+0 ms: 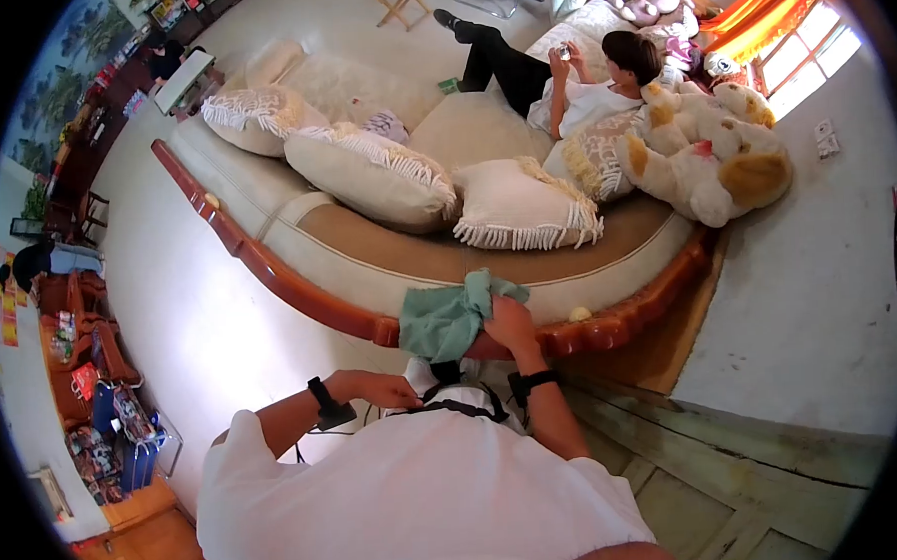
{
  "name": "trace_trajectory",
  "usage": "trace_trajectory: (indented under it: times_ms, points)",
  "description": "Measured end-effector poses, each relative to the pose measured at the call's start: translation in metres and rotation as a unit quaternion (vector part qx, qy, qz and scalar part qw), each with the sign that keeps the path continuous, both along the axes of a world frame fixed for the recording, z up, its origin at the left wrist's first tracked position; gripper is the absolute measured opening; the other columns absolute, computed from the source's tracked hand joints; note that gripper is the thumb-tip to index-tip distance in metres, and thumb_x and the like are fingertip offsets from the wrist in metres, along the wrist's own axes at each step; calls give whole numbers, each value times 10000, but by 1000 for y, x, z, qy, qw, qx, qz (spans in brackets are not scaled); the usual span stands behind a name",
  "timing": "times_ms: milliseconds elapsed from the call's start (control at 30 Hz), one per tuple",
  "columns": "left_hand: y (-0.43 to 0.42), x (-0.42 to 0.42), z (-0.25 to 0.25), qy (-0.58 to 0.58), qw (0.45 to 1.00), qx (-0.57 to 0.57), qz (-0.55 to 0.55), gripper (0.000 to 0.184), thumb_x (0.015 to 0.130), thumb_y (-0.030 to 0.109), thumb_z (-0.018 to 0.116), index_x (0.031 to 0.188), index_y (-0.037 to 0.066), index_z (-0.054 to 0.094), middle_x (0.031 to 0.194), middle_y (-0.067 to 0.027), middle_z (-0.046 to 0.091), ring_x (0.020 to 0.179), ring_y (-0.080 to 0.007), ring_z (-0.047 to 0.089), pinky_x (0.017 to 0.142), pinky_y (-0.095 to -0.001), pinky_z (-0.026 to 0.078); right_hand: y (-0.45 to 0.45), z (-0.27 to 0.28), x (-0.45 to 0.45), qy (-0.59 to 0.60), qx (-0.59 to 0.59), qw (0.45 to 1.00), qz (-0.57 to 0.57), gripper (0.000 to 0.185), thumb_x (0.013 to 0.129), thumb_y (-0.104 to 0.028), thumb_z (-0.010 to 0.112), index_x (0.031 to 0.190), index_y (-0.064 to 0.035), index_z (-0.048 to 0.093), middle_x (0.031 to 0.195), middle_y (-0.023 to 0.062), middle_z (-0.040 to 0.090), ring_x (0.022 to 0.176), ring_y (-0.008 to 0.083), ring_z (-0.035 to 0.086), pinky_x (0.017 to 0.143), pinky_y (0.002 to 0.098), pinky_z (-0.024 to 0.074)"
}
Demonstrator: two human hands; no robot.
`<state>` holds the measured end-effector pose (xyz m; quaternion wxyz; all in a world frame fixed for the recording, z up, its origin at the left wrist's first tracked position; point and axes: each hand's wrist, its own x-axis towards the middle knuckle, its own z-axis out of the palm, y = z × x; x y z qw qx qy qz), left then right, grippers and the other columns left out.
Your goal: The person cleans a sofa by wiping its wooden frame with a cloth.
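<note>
A green cloth (440,320) is draped over the reddish wooden trim (309,298) along the back of a curved sofa (387,258). My right hand (511,324) is closed on the cloth's right part, and one bunched end rises above my fingers. Close to my waist, my left hand (388,389) is curled beside a black strap (444,408). Whatever its fingers hold, if anything, is too small to tell. Both wrists wear black bands.
Fringed cushions (369,178) lean along the sofa. A person (591,99) reclines there, holding a small object. Large plush toys (713,153) sit at the right by the wall. A greenish wooden panel (697,469) stands at my lower right.
</note>
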<state>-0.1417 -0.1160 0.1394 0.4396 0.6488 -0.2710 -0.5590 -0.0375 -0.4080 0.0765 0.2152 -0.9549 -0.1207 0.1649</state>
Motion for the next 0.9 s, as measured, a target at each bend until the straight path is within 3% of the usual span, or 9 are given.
trace_trajectory:
  times_ms: [133,200,267,367,433,533,667,733,900]
  points:
    - [6,37,-3,-28,999,-28,-35,512,1034,413,466,837,-45,583,688,-77,539,676,-173,482,671,-347,426,-4,19,-9,9,18,1000,-13,359,757,-197,692,1075,-51,612,999,207,657,953,415,622,827,513,505]
    - [-4,51,-5,-165,982,-84,-45,466,1021,387,490,881,-42,610,799,-163,609,760,-264,572,717,-392,453,-22,51,-20,-68,107,990,-53,404,736,-154,706,1118,-52,618,1027,205,643,1003,407,595,876,497,479]
    - [-13,54,-29,-175,972,-153,-28,372,999,337,518,983,-15,639,947,-211,616,887,-337,596,784,-420,470,-58,73,-31,-104,77,991,-41,430,725,-132,707,1139,-56,619,1034,202,635,1022,404,578,894,489,464]
    - [-41,83,3,-300,952,-45,26,327,965,285,567,1165,30,608,1093,-195,608,976,-334,584,855,-416,462,-105,89,-38,-93,20,994,-47,464,687,-104,716,1139,-56,625,1025,213,627,1030,402,567,892,481,452]
    - [-64,93,7,-356,926,-66,110,501,925,288,636,1343,57,486,1331,-203,507,1130,-318,549,942,-406,444,-115,89,-33,-78,-34,995,41,477,667,-130,730,1125,-53,622,981,217,633,991,406,582,828,481,461]
    - [-108,98,-28,-477,859,-84,164,701,854,326,722,1424,77,400,1388,-215,470,1236,-328,497,1005,-402,413,-83,91,-18,1,11,996,84,422,693,-147,698,1096,-52,617,1001,213,641,975,415,591,835,481,471]
    - [-141,105,-61,-318,915,-165,185,752,816,366,755,1421,72,418,1365,-213,495,1264,-350,482,1032,-401,401,-74,43,-1,80,91,978,169,417,715,-156,667,1110,-41,604,1040,208,649,968,429,597,845,474,481]
    - [-141,109,-35,-280,949,-42,141,729,812,386,756,1380,43,455,1278,-208,544,1186,-368,513,998,-410,415,-87,44,9,67,134,964,220,410,732,-162,650,1120,-39,601,1036,217,654,986,433,592,858,470,485]
    - [-192,107,-43,-274,955,-10,110,694,872,484,664,1313,-27,501,1102,-212,571,1069,-374,536,964,-425,422,-169,85,18,66,174,970,159,440,714,-104,660,1145,-22,624,1073,233,652,1017,425,604,888,446,488]
